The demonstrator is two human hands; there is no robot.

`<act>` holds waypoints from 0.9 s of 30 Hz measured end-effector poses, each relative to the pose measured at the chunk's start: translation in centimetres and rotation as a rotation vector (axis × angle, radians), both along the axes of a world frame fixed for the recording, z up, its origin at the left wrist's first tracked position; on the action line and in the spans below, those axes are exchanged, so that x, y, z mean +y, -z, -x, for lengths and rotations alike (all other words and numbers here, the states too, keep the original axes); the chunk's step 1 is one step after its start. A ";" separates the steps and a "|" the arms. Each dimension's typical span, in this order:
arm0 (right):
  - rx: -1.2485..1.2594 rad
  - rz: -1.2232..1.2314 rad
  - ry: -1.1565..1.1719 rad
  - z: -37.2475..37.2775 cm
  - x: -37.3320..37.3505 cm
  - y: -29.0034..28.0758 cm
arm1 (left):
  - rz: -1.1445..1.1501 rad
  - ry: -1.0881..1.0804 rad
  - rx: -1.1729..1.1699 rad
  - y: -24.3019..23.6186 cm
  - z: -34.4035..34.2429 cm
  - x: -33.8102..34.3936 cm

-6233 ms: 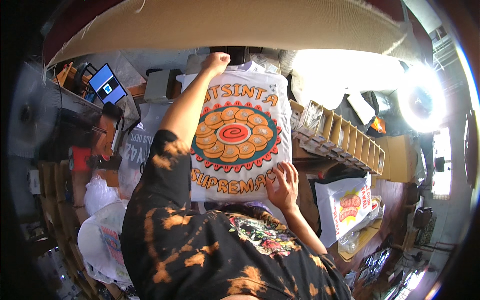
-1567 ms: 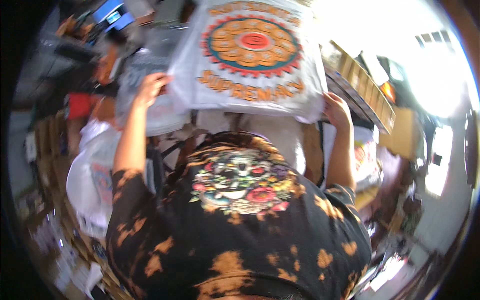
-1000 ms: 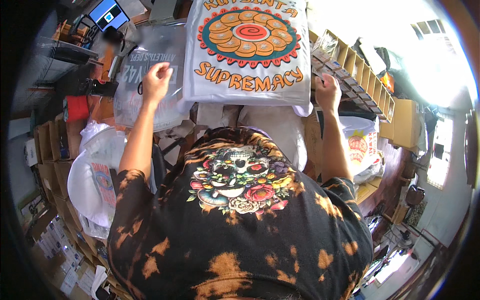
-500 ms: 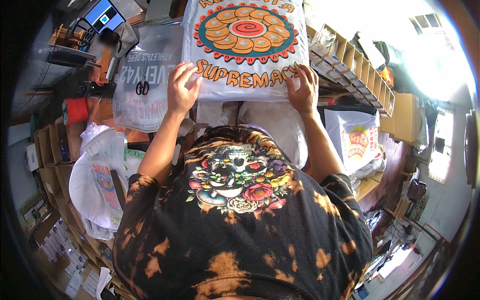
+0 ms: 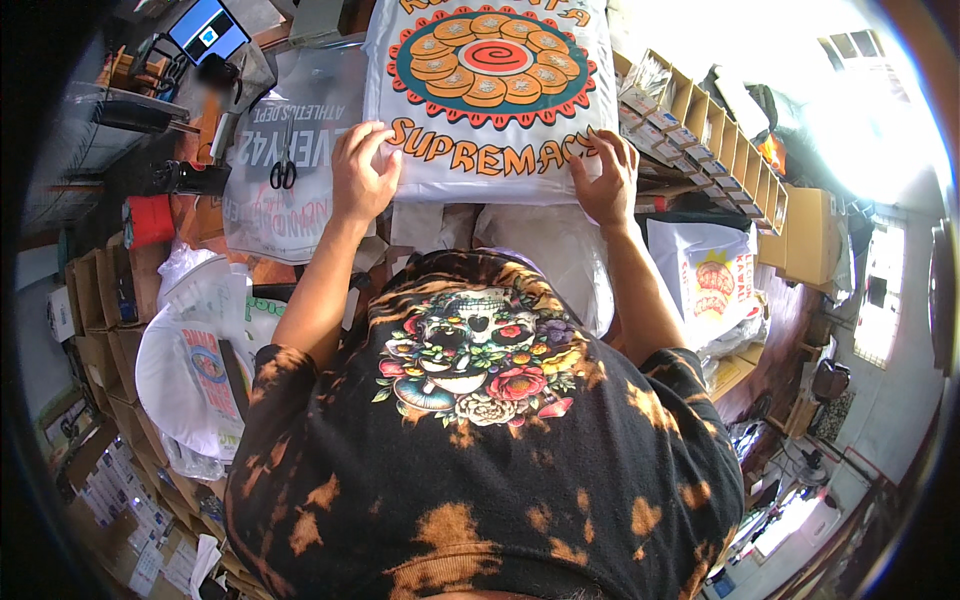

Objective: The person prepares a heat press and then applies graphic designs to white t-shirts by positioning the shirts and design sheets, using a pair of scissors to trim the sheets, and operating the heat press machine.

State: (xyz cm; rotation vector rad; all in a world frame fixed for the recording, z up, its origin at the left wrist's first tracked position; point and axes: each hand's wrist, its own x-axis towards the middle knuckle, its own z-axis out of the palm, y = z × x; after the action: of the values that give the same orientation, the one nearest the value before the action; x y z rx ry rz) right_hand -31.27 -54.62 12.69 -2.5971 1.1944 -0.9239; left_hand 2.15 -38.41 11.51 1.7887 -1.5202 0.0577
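Note:
A white cloth (image 5: 470, 186) lies smooth over a flat rectangular form in front of me. It carries an orange, teal and red print of round pieces ringed about a spiral, with orange lettering. My left hand (image 5: 364, 178) is at its near left edge, fingers bent over the border and thumb raised toward them. On the opposite side, my right hand (image 5: 608, 180) curls its fingers around the near right edge in the same way. Both hands appear to pinch the cloth's borders; the fingertips are partly hidden. Scissors (image 5: 284, 177) with black handles lie left of my left hand.
Under the scissors are printed translucent sheets (image 5: 268, 215). More white printed pieces lie at left (image 5: 190, 375) and right (image 5: 700, 270). A wooden compartment rack (image 5: 700, 125) and cardboard box (image 5: 808, 235) stand right. A lit screen (image 5: 208, 35) is far left.

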 end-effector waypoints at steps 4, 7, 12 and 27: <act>-0.309 -0.112 0.245 1.8 -4.9 1.6 | -0.049 -0.111 0.096 1.4 -3.2 -1.9; -0.771 -1.212 0.524 3.4 -9.1 3.3 | -0.085 -0.271 0.945 3.2 -6.5 -4.1; -1.090 -1.696 0.095 7.1 -9.7 5.0 | -0.405 -0.209 1.519 4.3 -9.2 -1.8; -0.956 -1.431 0.089 9.2 -7.3 -0.5 | -0.300 -0.159 1.405 2.8 -13.3 2.1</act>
State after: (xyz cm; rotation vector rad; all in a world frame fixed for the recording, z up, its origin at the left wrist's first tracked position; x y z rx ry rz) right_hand -40.48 -61.96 13.23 -0.8184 1.0004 -0.6911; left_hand 15.42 -36.28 8.76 1.4938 -0.3545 -1.1440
